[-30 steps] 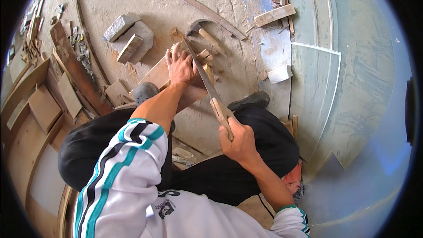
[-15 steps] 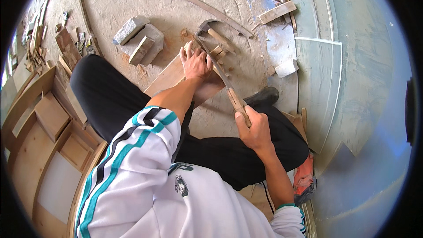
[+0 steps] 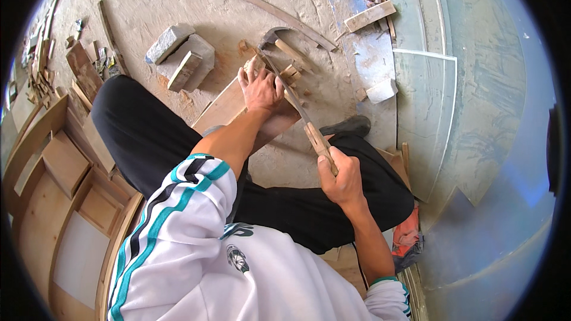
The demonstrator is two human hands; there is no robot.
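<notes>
My right hand (image 3: 342, 175) is wrapped round the wooden handle of a handsaw (image 3: 296, 100). Its narrow blade slants up and leftward, passing close beside my left fingers. My left hand (image 3: 262, 89) presses down with curled fingers on a light wooden piece (image 3: 253, 66) at the far end of a thick board (image 3: 221, 108). The palm hides most of that piece, and I cannot tell how deep the blade sits in it. Just beyond the blade lies a tool with a curved dark metal head (image 3: 272, 37) and a wooden handle (image 3: 294, 54). Small wood offcuts (image 3: 290, 74) lie beside the blade.
Concrete chunks (image 3: 178, 53) sit left of the board. A long wooden strip (image 3: 276, 12) lies farther off. Scrap wood (image 3: 370, 16) and a white block (image 3: 382, 91) lie right, before glass sheets (image 3: 476, 83). A wooden frame (image 3: 44, 202) stands at my left.
The whole view has shifted slightly left. Both hands keep their holds, and the saw stays at nearly the same place against the wood.
</notes>
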